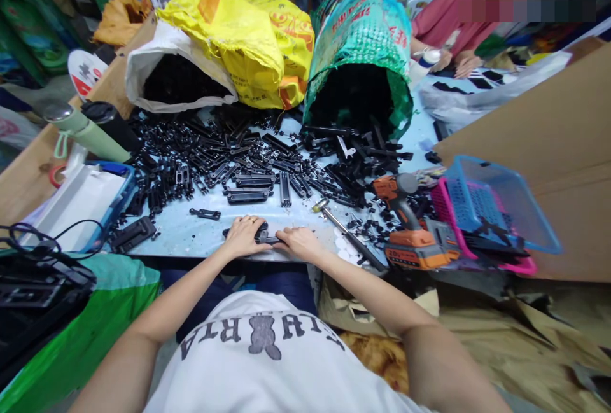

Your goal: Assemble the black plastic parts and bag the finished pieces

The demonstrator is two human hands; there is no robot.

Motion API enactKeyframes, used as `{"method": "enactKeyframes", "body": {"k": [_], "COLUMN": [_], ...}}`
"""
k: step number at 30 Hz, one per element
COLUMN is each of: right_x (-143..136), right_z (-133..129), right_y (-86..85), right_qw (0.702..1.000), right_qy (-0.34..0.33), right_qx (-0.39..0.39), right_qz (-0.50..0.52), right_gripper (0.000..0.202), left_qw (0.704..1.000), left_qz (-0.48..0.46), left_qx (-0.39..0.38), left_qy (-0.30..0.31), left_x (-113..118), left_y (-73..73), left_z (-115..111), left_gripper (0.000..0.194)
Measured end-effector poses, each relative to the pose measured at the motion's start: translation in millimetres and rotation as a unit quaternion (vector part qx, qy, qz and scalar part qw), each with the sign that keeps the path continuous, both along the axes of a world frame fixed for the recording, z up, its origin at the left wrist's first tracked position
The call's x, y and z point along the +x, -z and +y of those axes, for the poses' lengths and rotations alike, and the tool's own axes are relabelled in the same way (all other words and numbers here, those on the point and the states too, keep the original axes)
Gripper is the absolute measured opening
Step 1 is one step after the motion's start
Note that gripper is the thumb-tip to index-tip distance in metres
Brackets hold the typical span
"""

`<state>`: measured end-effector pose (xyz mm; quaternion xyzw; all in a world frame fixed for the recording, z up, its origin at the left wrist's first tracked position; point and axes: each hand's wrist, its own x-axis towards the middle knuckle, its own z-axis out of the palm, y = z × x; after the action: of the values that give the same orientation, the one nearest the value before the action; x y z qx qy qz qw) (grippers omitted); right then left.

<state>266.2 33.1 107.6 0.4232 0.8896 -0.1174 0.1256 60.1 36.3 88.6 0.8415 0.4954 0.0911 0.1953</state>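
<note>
At the near edge of the table (191, 235) a small black plastic part (263, 235) lies with its long axis running left to right, pinned between both hands. The left hand (243, 235) presses down on its left end, the right hand (300, 241) on its right end, fingers curled flat over it. The hammer (348, 233) lies just beside the right hand, nearer than the orange drill (410, 222).
</note>
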Motion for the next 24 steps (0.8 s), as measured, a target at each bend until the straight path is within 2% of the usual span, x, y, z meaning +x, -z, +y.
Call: {"method": "enactKeyframes", "body": {"k": [5,9,17,21,24], "right_x": [2.4,0.4,-11.5,-6.7,2.3], "right_z": [-0.9,-2.7,-0.8,8.8,15.0], "right_y": [-5.0,-6.2,-19.7,-20.0,-10.8], "right_qw": [1.000,0.999,0.999,0.999,0.998], "right_qy": [0.017,0.020,0.011,-0.024,-0.030], "right_qx": [-0.017,-0.024,0.047,0.043,0.043], "right_qz": [-0.015,-0.014,-0.011,-0.004,0.023], "right_gripper": [0.045,0.045,0.039,0.034,0.035], "left_qw": [1.000,0.999,0.998,0.998,0.999], "left_qz": [-0.010,-0.019,-0.048,-0.039,-0.031], "left_qx": [0.007,0.022,0.051,0.045,0.021], "left_qy": [0.009,0.029,-0.004,-0.011,0.010], "left_x": [-1.4,-2.6,-7.3,-7.8,-2.5], "left_y": [2.2,6.2,16.7,17.0,12.5], "left_z": [3.0,2.9,-2.7,-5.6,-0.6], "left_gripper": [0.073,0.070,0.040,0.045,0.052]}}
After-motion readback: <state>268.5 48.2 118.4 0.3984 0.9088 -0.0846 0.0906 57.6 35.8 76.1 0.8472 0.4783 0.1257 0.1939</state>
